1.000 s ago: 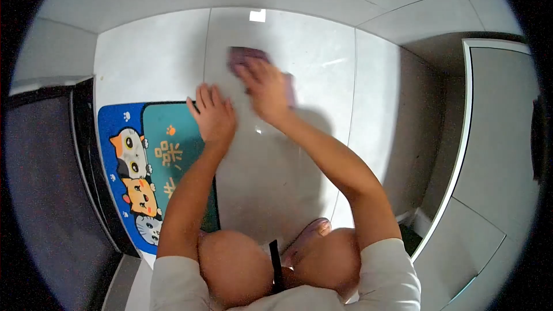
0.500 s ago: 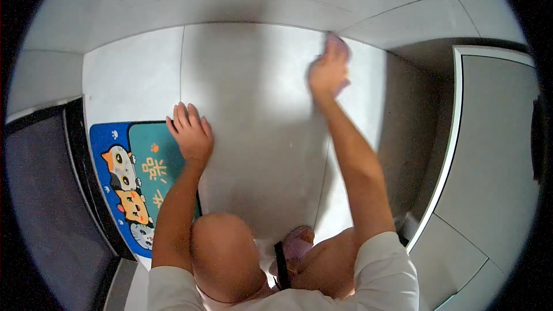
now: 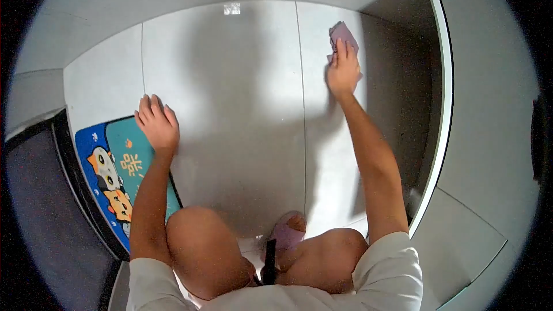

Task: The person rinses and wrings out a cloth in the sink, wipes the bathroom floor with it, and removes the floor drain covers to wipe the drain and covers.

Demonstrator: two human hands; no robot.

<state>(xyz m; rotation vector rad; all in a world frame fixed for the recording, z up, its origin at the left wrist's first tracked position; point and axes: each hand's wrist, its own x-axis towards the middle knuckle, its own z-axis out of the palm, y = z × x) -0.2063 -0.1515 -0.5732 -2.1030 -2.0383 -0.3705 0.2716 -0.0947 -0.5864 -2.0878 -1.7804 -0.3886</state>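
Before you, a pale tiled floor (image 3: 253, 155) bears a cartoon-cat mat (image 3: 122, 164) at eight o'clock, a mauve cloth (image 3: 344, 32) at one.

Cloth (image 3: 344, 32) mauve; mat (image 3: 118, 132) blue and teal, cat-patterned; slipper (image 3: 288, 231) dusty pink; shirt (image 3: 276, 299) white.

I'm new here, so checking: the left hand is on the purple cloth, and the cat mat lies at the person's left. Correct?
No: the head view shows the right hand on the purple cloth; the cat mat is at their left.
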